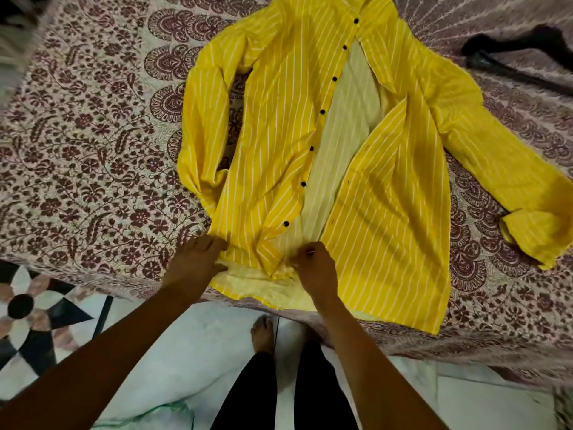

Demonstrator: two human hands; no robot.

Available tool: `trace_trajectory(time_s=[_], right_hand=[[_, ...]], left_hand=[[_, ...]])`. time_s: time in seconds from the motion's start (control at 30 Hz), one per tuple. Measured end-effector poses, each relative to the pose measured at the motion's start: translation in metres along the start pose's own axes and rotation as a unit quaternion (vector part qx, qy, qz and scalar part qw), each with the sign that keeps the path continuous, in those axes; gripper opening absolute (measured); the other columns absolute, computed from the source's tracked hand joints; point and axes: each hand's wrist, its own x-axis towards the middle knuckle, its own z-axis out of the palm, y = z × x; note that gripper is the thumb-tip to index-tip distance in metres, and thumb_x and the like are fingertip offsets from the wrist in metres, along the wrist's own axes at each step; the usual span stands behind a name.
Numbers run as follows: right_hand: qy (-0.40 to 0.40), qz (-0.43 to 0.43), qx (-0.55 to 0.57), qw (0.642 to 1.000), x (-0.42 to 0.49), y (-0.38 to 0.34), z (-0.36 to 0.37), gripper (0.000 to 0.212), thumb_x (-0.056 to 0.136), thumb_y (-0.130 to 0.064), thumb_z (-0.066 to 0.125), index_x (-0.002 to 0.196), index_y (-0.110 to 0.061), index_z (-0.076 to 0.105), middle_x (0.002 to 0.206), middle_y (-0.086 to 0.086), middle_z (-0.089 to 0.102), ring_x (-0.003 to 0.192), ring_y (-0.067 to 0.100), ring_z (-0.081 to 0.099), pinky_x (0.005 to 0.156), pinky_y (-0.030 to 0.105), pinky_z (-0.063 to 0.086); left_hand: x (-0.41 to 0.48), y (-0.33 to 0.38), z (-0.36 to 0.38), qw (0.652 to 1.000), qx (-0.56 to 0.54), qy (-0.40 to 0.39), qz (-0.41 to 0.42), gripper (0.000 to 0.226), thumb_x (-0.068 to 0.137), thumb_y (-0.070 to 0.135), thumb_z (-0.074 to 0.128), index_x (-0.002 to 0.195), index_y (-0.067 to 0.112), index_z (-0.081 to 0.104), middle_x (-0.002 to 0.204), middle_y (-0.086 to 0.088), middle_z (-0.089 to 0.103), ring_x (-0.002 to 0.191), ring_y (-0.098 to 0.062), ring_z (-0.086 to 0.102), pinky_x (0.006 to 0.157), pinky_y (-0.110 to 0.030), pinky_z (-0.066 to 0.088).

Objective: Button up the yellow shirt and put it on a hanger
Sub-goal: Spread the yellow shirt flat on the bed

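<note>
Unbuttoned yellow striped shirt (279, 135) lies on bed (93, 150); left grip (198, 262) holds its hem, right grip (316, 270) pinches the lower front edge.

No text, label, brand or number legible anywhere: not on the yellow shirt (387, 212), the patterned bedspread (93, 150) or the floor (186, 352).
</note>
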Motion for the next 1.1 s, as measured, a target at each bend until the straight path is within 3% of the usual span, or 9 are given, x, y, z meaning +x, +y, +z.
trace_trajectory(time_s=[0.1, 0.2, 0.33, 0.4, 0.47, 0.63, 0.73, 0.9, 1.1], right_hand=[[-0.034, -0.031, -0.222, 0.974, -0.014, -0.006, 0.017, 0.065, 0.073, -0.070, 0.056, 0.103, -0.012, 0.056, 0.104, 0.007, 0.062, 0.101, 0.030, 0.056, 0.076, 0.035, 0.043], [-0.025, -0.065, -0.313, 0.947, -0.014, -0.015, 0.031, 0.042, 0.085, -0.053, 0.054, 0.098, -0.014, 0.065, 0.102, 0.006, 0.062, 0.102, 0.030, 0.057, 0.077, 0.034, 0.047], [0.003, 0.060, 0.142, 0.988, -0.005, -0.017, 0.007, 0.028, 0.091, -0.021, 0.056, 0.064, -0.014, 0.057, 0.066, 0.010, 0.059, 0.067, 0.027, 0.058, 0.061, 0.035, 0.048], [0.061, 0.086, 0.418, 0.902, -0.012, -0.012, -0.022, 0.027, 0.091, -0.006, 0.053, 0.065, -0.014, 0.052, 0.056, 0.003, 0.060, 0.052, 0.018, 0.058, 0.050, 0.026, 0.048], [0.130, 0.050, 0.507, 0.850, -0.019, 0.003, -0.051, 0.029, 0.086, 0.009, 0.051, 0.072, -0.016, 0.047, 0.053, -0.003, 0.058, 0.043, 0.010, 0.054, 0.043, 0.019, 0.042], [0.142, -0.042, 0.264, 0.953, -0.036, 0.043, -0.054, 0.037, 0.078, 0.025, 0.045, 0.064, -0.008, 0.043, 0.056, -0.001, 0.047, 0.038, 0.010, 0.045, 0.041, 0.020, 0.037], [0.118, 0.000, 0.129, 0.985, -0.033, 0.066, -0.045, 0.039, 0.084, 0.013, 0.050, 0.061, -0.018, 0.055, 0.059, -0.009, 0.060, 0.055, 0.016, 0.055, 0.060, 0.035, 0.052], [0.065, 0.050, -0.006, 0.997, -0.022, 0.059, -0.046, 0.038, 0.086, 0.000, 0.049, 0.061, -0.029, 0.057, 0.065, -0.006, 0.060, 0.057, 0.026, 0.053, 0.057, 0.035, 0.043], [0.203, -0.059, -0.108, 0.972, -0.014, 0.028, -0.046, 0.017, 0.073, -0.006, 0.063, 0.082, -0.021, 0.065, 0.106, 0.003, 0.054, 0.060, 0.028, 0.056, 0.054, 0.025, 0.035]], left_hand=[[0.010, 0.008, -0.003, 0.997, -0.075, 0.003, -0.030, 0.016, 0.076, 0.015, 0.071, 0.087, 0.011, 0.060, 0.088, -0.013, 0.062, 0.085, -0.036, 0.059, 0.070, -0.041, 0.048], [0.009, 0.004, -0.008, 0.995, -0.087, 0.050, 0.007, 0.015, 0.081, 0.028, 0.057, 0.084, 0.013, 0.057, 0.085, -0.010, 0.061, 0.081, -0.033, 0.059, 0.067, -0.039, 0.049], [-0.008, -0.001, -0.016, 0.969, -0.209, 0.129, -0.001, 0.017, 0.086, 0.030, 0.050, 0.091, 0.015, 0.055, 0.094, -0.006, 0.061, 0.086, -0.020, 0.055, 0.072, -0.033, 0.044], [-0.018, -0.003, -0.024, 0.940, -0.263, 0.207, -0.069, 0.009, 0.088, 0.016, 0.054, 0.093, 0.010, 0.058, 0.092, -0.010, 0.064, 0.081, -0.014, 0.057, 0.067, -0.027, 0.042], [-0.025, -0.011, -0.026, 0.919, -0.256, 0.276, -0.120, 0.006, 0.087, 0.001, 0.057, 0.093, 0.003, 0.058, 0.087, -0.017, 0.064, 0.075, -0.018, 0.058, 0.063, -0.029, 0.042], [-0.036, -0.017, -0.010, 0.939, -0.180, 0.270, -0.115, 0.014, 0.080, -0.011, 0.052, 0.087, -0.002, 0.060, 0.089, -0.021, 0.058, 0.077, -0.019, 0.051, 0.063, -0.024, 0.035], [-0.035, -0.017, -0.002, 0.945, -0.184, 0.207, -0.177, 0.016, 0.078, -0.008, 0.047, 0.082, 0.001, 0.059, 0.092, -0.020, 0.055, 0.073, -0.036, 0.056, 0.060, -0.029, 0.039], [-0.023, -0.014, -0.011, 0.963, -0.172, 0.175, -0.111, 0.032, 0.070, 0.025, 0.037, 0.087, 0.006, 0.057, 0.096, -0.014, 0.054, 0.085, -0.032, 0.052, 0.067, -0.037, 0.044], [0.029, -0.003, -0.047, 0.885, -0.311, 0.246, -0.243, 0.048, 0.084, 0.049, 0.051, 0.108, 0.008, 0.050, 0.103, -0.015, 0.055, 0.089, -0.029, 0.056, 0.076, -0.038, 0.046]])
